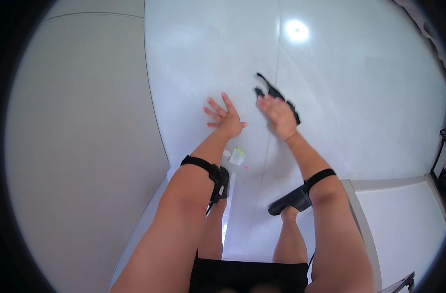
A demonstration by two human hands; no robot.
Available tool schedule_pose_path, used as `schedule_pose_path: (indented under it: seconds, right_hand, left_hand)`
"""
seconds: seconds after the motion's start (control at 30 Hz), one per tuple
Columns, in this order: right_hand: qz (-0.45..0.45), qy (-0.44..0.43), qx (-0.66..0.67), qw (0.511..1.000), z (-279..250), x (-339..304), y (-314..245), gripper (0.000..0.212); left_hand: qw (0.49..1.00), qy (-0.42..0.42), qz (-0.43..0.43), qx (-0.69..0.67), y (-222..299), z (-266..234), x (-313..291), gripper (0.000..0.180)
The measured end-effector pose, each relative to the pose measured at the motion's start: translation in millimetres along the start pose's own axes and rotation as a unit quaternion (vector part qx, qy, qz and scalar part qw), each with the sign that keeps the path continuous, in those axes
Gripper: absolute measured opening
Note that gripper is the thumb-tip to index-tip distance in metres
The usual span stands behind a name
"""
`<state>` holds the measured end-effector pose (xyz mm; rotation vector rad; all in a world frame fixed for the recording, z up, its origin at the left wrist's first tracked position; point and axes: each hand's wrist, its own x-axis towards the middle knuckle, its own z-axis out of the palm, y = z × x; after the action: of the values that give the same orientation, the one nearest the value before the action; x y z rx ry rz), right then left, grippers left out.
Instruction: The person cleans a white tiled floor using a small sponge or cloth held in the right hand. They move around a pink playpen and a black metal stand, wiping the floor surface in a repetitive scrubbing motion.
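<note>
My left hand (226,119) hangs over the pale floor with its fingers spread, and nothing is in it. To its right, my right hand (278,116) has its fingers stretched out close together, slightly blurred. Behind and beside that hand shows a long, thin black object (275,91) with a narrow end pointing far left; its exact kind I cannot make out. The right hand covers part of it, and whether they touch I cannot tell. Below my hands, a small white and green piece of paper (237,156) lies near a white scrap (227,153).
A tiny pink bit (246,168) is on the floor near the paper. Black straps (198,162) with dark devices circle both forearms. My feet wear dark slippers (281,202). A large beige panel (91,136) stands at left, and a white panel (403,219) at lower right.
</note>
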<state>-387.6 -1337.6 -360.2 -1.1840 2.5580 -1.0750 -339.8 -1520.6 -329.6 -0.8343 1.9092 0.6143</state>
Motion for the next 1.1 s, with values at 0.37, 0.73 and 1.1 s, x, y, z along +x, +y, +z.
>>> schedule_pose_path:
  seconds: [0.37, 0.73, 1.1]
  right_hand:
    - [0.293, 0.082, 0.159, 0.939, -46, -133, -112, 0.043]
    - [0.502, 0.295, 0.021, 0.813, -149, -213, -82, 0.034]
    - [0.398, 0.080, -0.162, 0.899, -55, -303, -18, 0.052]
  left_hand:
    - [0.974, 0.126, 0.100, -0.157, -98, 32, -42, 0.054]
    - [0.960, 0.149, 0.149, -0.183, -123, 86, -143, 0.052]
    - [0.954, 0.262, 0.064, -0.128, -201, 143, -74, 0.073]
